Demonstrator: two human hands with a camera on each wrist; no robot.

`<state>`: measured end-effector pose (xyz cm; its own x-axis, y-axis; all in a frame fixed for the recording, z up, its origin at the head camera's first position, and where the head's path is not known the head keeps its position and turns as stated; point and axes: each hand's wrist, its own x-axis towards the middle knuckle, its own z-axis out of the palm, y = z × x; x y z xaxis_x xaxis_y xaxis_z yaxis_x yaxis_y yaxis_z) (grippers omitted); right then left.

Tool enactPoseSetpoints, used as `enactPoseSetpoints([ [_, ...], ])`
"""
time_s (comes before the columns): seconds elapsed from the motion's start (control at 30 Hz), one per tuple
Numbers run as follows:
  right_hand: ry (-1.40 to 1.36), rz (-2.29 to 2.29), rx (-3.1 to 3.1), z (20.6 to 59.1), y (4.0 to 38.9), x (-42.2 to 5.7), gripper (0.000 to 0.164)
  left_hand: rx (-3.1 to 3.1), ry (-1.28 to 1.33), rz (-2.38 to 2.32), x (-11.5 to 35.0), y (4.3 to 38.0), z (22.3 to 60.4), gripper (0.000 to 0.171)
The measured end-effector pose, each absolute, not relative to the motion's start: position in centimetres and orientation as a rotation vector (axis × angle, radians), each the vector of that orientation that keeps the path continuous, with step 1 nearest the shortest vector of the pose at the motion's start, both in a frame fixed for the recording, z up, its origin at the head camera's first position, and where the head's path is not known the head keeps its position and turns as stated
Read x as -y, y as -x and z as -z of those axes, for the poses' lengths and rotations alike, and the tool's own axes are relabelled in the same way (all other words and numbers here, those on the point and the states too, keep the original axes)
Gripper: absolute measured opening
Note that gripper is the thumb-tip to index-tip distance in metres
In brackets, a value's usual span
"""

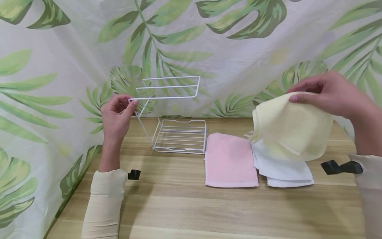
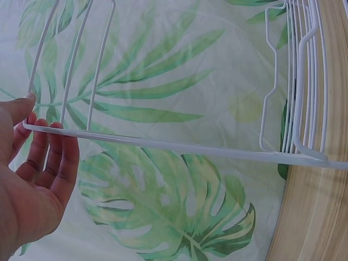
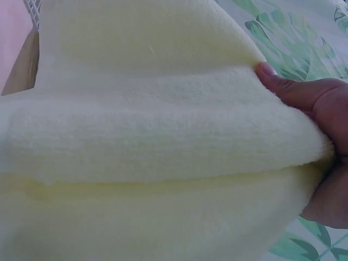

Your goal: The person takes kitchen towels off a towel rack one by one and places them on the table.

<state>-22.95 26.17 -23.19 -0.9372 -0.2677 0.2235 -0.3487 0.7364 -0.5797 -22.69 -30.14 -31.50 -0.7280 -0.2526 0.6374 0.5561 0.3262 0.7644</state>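
Observation:
A white wire towel rack (image 1: 180, 151) stands on the wooden table, its upper bars reaching out to the right above its base tray. My left hand (image 1: 114, 116) pinches the rack's upper left corner between thumb and fingers; the left wrist view shows the fingertips under the wire frame (image 2: 179, 147). In my right hand (image 1: 331, 96) a folded yellow towel (image 1: 295, 126) hangs, pinched at its top edge with the thumb in front. The yellow towel (image 3: 163, 130) fills most of the right wrist view. Below it lies a folded white towel (image 1: 286, 172), partly covered from sight.
A folded pink towel (image 1: 231, 162) lies flat between the rack and the white towel. Behind the table (image 1: 185, 209) hangs a leaf-patterned cloth (image 1: 238, 59), which also runs down the left side. Black camera mounts stick out at both wrists.

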Motion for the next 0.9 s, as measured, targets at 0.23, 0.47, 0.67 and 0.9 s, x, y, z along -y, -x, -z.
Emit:
enactPoseSetpoints([
  [0.23, -0.463, -0.968, 2.804, 24.3, 21.6, -28.6, 0.019, 1.896, 0.290, 1.470, 30.0, 22.8, 31.5, 0.020],
  [0.47, -0.417, -0.867, 2.798, 25.3, 20.4, -30.5, 0.020, 1.893, 0.285, 1.470, 29.8, 22.8, 31.5, 0.019],
  [0.67, -0.395, -0.930, 2.738, 26.4, 19.3, -32.0, 0.008, 1.896, 0.281, 1.468, 29.8, 22.8, 31.6, 0.019],
  [0.9, -0.317, -1.105, 2.656, 27.9, 18.3, -34.2, 0.046, 1.903, 0.268, 1.456, 30.0, 22.6, 31.7, 0.021],
])
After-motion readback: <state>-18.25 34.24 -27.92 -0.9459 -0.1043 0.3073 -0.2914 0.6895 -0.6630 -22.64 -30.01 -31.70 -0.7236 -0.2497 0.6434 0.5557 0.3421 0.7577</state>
